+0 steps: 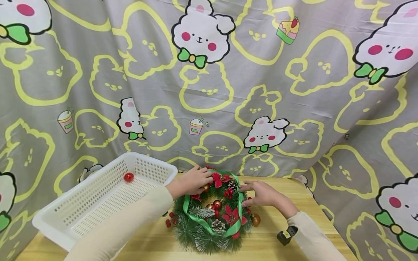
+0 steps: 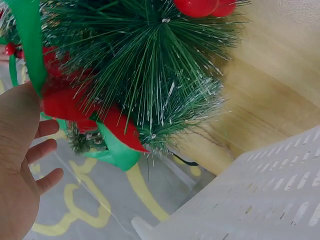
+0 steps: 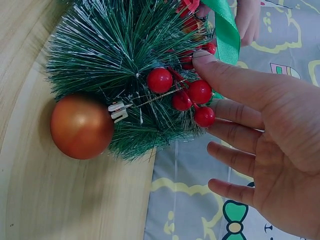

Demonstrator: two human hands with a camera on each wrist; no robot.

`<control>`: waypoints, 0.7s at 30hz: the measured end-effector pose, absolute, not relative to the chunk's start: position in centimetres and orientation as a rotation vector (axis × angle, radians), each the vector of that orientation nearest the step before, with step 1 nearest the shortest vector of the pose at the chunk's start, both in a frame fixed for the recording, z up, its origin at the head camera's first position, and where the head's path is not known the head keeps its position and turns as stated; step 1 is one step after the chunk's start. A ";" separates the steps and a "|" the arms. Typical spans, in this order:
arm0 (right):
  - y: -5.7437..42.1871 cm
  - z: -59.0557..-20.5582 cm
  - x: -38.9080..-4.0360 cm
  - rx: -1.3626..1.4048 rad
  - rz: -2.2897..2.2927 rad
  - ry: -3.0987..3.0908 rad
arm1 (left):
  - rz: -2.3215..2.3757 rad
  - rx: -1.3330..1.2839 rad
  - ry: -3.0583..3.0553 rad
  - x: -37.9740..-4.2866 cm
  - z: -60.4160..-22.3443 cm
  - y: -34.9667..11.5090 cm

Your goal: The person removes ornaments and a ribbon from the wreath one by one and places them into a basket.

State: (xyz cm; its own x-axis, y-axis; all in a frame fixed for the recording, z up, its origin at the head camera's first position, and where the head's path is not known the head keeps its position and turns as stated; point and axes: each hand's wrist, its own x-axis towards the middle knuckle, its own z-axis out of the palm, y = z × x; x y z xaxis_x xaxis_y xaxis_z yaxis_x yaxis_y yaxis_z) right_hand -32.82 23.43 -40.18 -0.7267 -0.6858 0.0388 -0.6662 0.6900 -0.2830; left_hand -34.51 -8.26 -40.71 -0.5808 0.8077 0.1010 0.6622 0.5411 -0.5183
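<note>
A green Christmas wreath [image 1: 209,235] with red flowers, pinecones and berries lies on the table. Over its top runs a loose loop of green ribbon [image 1: 196,219]. My left hand [image 1: 195,180] is at the wreath's far left edge, beside the ribbon. Three of its fingers stretch out loosely in the left wrist view; foliage and ribbon hide its thumb and index tips. At the wreath's right side is my right hand [image 1: 265,194], fingers extended and spread. Its thumb lies by the red berries [image 3: 200,92] and the ribbon. An orange-gold bauble [image 3: 82,126] hangs off the wreath's right edge.
A white perforated basket [image 1: 62,203] stands left of the wreath, with one red bauble [image 1: 128,177] inside. Behind the wooden table [image 1: 277,235] hangs a grey patterned curtain [image 1: 209,90]. My left forearm crosses the basket's near right edge.
</note>
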 end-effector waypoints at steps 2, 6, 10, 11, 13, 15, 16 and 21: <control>23.4 -40.2 -32.8 -1.130 -0.428 2.824 | 0.653 -1.214 -2.444 -34.6 -41.0 -8.2; 23.4 -40.3 -32.9 -1.129 -0.429 2.820 | 0.703 -1.212 -2.414 -34.6 -41.3 -8.1; 23.4 -40.3 -32.9 -1.134 -0.426 2.821 | 0.736 -1.205 -2.428 -34.5 -41.3 -8.0; 23.4 -40.2 -32.9 -1.135 -0.425 2.821 | 0.739 -1.203 -2.434 -34.6 -41.2 -7.9; 23.4 -40.2 -32.9 -1.134 -0.423 2.821 | 0.753 -1.199 -2.446 -34.6 -41.2 -7.8; 23.4 -40.2 -32.9 -1.137 -0.421 2.820 | 0.757 -1.197 -2.452 -34.6 -41.3 -7.6; 23.4 -40.2 -32.9 -1.136 -0.422 2.819 | 0.757 -1.198 -2.453 -34.6 -41.3 -7.6; 23.4 -40.1 -32.8 -1.138 -0.424 2.815 | 0.755 -1.197 -2.451 -34.7 -41.5 -7.3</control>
State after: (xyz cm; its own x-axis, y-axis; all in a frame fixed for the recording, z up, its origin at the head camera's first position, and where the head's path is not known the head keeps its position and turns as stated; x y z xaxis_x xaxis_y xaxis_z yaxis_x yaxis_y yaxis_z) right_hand -32.76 23.35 -40.07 -0.7218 -0.6914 0.0329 -0.6704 0.6865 -0.2815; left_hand -34.68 -7.35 -41.48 -0.6027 0.7967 0.0450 0.6333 0.5118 -0.5805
